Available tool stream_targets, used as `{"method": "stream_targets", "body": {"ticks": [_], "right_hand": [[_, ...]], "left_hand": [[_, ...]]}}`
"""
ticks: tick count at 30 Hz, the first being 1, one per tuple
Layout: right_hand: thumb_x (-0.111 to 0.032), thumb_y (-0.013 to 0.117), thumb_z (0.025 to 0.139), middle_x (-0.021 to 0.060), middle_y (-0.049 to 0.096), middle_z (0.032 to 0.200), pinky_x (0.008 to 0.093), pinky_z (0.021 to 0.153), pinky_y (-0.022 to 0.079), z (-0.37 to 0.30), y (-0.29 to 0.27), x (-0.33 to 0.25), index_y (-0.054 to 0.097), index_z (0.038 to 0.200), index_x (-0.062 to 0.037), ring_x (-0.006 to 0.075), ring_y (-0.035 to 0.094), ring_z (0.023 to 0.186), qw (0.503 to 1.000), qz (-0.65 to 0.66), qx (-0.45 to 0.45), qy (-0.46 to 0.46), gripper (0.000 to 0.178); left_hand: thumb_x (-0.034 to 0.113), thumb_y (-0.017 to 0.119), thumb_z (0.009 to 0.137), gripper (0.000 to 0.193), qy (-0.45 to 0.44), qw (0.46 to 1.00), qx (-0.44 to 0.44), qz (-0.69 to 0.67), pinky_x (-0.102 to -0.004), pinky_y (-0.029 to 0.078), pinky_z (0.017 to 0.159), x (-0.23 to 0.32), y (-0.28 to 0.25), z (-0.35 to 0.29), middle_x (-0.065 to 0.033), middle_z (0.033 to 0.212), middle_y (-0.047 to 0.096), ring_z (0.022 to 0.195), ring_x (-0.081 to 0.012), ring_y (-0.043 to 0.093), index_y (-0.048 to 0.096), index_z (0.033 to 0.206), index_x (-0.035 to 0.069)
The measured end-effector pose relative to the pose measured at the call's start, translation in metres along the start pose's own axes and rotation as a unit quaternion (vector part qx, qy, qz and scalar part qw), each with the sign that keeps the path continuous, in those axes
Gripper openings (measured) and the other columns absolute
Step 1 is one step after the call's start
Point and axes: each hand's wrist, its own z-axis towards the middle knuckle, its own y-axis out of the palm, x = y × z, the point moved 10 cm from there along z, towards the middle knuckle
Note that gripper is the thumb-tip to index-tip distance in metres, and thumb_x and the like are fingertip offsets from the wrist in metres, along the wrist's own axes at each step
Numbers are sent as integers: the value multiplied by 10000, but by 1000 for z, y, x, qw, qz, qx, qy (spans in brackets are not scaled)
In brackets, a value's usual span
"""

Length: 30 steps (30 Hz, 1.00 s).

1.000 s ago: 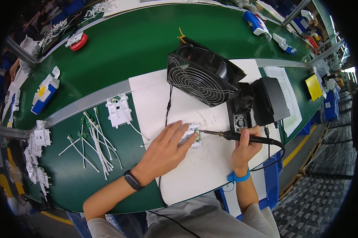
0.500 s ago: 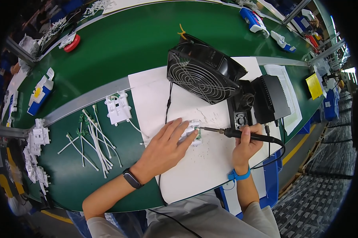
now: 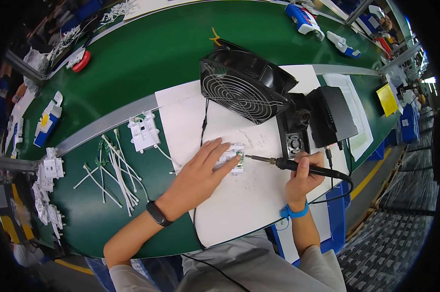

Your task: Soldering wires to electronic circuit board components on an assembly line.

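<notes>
Open paper (image 3: 244, 209) nearside of the iron (image 3: 284, 164), fan (image 3: 244, 85) blocking the far side, box (image 3: 334, 117) barring the right, wires (image 3: 123, 187) cluttering the left

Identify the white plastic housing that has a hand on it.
The housing on the white sheet, under the left hand; the single housing left of that sheet and the piled housings farther left lie untouched.

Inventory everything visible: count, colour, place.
Workbench: one, green, middle
Sheet: one, white, centre
Fan: one, black, upper centre
Box: one, black, beside fan
Soldering iron: one, black, centre right
Held housing: one, white-green, centre
Second housing: one, white, left
Cables: several, white, left
Housing pile: one, white, far left
Casings: several, blue-white, both sides
Card: one, yellow, far right
Rounded part: one, red, upper left
Left hand: one, on held housing
Right hand: one, holding soldering iron
</notes>
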Motion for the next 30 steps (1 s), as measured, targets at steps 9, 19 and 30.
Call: {"method": "stream_targets", "body": {"ticks": [9, 19, 30], "right_hand": [[-217, 672, 976, 45, 504, 681, 241, 501, 314, -2, 8, -3, 444, 794, -64, 87, 421, 571, 999, 14, -43, -8, 329], [-126, 694, 940, 104, 633, 682, 251, 533, 419, -2, 10, -4, 532, 810, -5, 103, 505, 565, 995, 40, -87, -19, 240], [-222, 672, 978, 54, 523, 653, 252, 508, 362, 0, 9, -9, 460, 788, -42, 86, 424, 524, 998, 28, -56, -26, 336]], "left_hand": [[-86, 608, 809, 594, -12, 999, -34, -25, -429, 430, 1163, -4, -1, 5, -154, 1466, 518, 1432, -350, 437, 636, 1365, 121], [-70, 625, 810, 553, -9, 999, -27, -29, -425, 457, 1132, -3, -4, 9, -157, 1460, 526, 1418, -356, 451, 658, 1335, 103], [7, 700, 859, 516, -6, 999, -27, -40, -456, 438, 1134, -5, -1, 7, -175, 1476, 515, 1417, -396, 452, 643, 1360, 116]]}}
